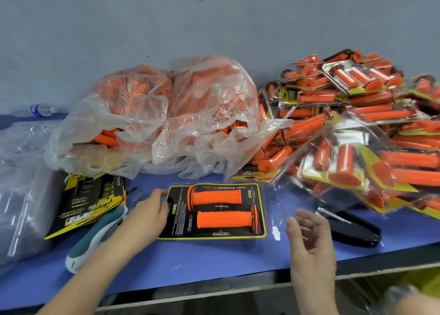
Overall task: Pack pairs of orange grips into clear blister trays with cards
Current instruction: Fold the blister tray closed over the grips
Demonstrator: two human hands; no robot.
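A clear blister tray with a black and yellow card [176, 217] lies flat on the blue table in front of me. Two orange grips [220, 208] lie in it side by side. My left hand [148, 212] touches the pack's left edge with its fingertips. To the right of the pack my right hand [309, 236] hovers with loosely curled fingers and holds nothing. Behind the pack stand two clear plastic bags of loose orange grips [166, 114].
A heap of packed blister trays [357, 133] fills the back right. A stack of printed cards [92, 202] lies at the left, next to a teal and white hand tool [95, 236]. A black tool [352, 229] lies near the right hand. Clear bags [21, 183] sit far left.
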